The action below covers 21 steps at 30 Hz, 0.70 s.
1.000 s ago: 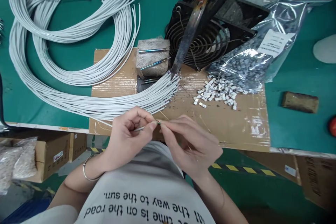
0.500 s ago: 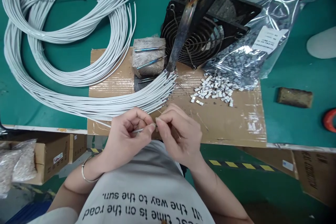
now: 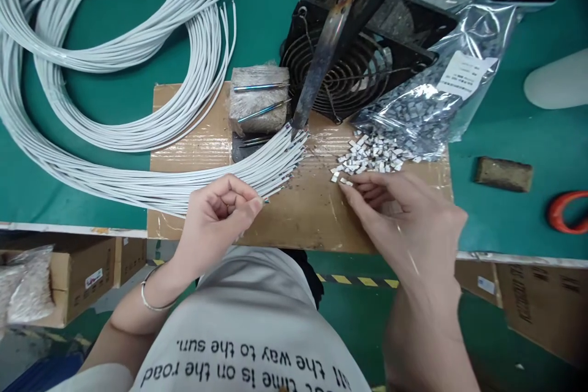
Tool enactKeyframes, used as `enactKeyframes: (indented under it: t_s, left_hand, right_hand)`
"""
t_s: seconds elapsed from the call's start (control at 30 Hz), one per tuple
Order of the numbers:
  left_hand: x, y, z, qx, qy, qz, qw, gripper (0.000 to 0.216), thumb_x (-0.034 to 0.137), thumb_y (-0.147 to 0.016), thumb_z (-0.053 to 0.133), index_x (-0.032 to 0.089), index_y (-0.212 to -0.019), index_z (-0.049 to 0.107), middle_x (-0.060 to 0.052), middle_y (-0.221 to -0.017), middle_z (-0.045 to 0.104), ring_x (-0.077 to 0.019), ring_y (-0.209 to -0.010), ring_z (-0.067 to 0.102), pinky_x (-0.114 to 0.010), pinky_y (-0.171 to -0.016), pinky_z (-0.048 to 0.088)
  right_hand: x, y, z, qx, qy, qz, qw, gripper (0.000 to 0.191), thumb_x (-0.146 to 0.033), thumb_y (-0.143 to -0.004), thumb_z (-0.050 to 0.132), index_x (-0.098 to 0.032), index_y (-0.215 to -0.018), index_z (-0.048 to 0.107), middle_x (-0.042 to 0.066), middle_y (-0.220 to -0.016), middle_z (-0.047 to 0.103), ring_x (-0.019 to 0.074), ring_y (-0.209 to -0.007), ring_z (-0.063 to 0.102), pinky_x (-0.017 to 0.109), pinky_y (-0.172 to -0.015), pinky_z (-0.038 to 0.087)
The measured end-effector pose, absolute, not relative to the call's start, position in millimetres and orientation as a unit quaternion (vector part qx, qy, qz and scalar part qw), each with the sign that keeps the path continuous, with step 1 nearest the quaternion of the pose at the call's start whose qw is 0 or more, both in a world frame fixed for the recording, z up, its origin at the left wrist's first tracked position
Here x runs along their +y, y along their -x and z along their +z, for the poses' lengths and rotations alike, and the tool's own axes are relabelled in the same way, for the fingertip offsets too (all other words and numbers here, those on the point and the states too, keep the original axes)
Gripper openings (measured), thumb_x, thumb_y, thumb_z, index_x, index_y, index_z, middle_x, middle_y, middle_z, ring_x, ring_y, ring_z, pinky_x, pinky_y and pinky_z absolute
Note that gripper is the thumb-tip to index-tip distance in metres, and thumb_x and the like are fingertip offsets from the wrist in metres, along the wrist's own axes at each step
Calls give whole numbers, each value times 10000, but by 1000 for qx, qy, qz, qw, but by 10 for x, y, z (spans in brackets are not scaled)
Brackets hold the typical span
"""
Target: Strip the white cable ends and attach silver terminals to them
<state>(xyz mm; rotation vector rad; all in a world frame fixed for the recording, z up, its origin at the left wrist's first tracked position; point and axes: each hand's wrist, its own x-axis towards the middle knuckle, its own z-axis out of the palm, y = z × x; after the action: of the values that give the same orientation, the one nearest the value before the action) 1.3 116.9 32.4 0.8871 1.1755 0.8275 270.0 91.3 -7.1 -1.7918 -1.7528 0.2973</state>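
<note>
My left hand (image 3: 219, 211) pinches the stripped end of a white wire between thumb and forefinger, just below the fanned bundle of white wires (image 3: 193, 180) on the cardboard sheet (image 3: 303, 214). My right hand (image 3: 404, 220) reaches to the pile of small metal terminals (image 3: 372, 158), its fingertips touching the nearest pieces at the pile's left edge. Whether it has a terminal between its fingers I cannot tell.
A soldering iron (image 3: 321, 61) slants down over a black fan (image 3: 353, 67). A plastic bag of terminals (image 3: 432, 104) lies behind the pile. A sponge block with tweezers (image 3: 260, 104) sits left of the fan. Coiled wires (image 3: 92, 49) fill the left; a brown block (image 3: 503, 173) lies right.
My right hand left the wire end near my left hand and moved right and up to the terminal pile. My left hand rose slightly, still pinching the wire.
</note>
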Motion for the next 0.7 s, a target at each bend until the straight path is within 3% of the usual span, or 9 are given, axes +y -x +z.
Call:
enactKeyframes:
  t_s: [0.23, 0.4, 0.53, 0.7]
  left_hand:
    - [1253, -107, 389, 539, -424, 370, 627, 135, 150, -851, 770, 184, -753, 684, 84, -522, 525, -54, -452, 347, -191, -438, 229]
    - [1298, -137, 411, 552, -445, 370, 600, 107, 130, -828, 750, 182, -757, 691, 76, -529, 547, -55, -442, 376, -188, -421, 231]
    - [1304, -162, 380, 562, -464, 381, 569, 116, 96, -816, 759, 186, -770, 703, 83, -539, 528, -52, -453, 364, -183, -426, 212]
    - [1328, -168, 368, 568, -471, 368, 566, 133, 99, -855, 759, 193, -774, 709, 82, -551, 505, -51, -474, 339, -180, -440, 205]
  right_hand:
    - [936, -2675, -31, -685, 674, 118, 249, 65, -261, -941, 728, -220, -906, 763, 0, -693, 763, 169, -561, 716, 284, -535, 557]
    - [881, -2556, -21, -524, 724, 234, 384, 44, -268, -905, 825, -266, -914, 782, -18, -714, 770, 181, -599, 744, 311, -615, 636]
    - [888, -2313, 31, -425, 669, 348, 500, 75, -229, -888, 883, -266, -907, 821, -9, -775, 795, 180, -643, 767, 313, -632, 679]
    - [977, -2090, 91, -394, 617, 416, 539, 147, -133, -901, 849, -278, -883, 853, -30, -752, 789, 134, -608, 726, 254, -592, 644]
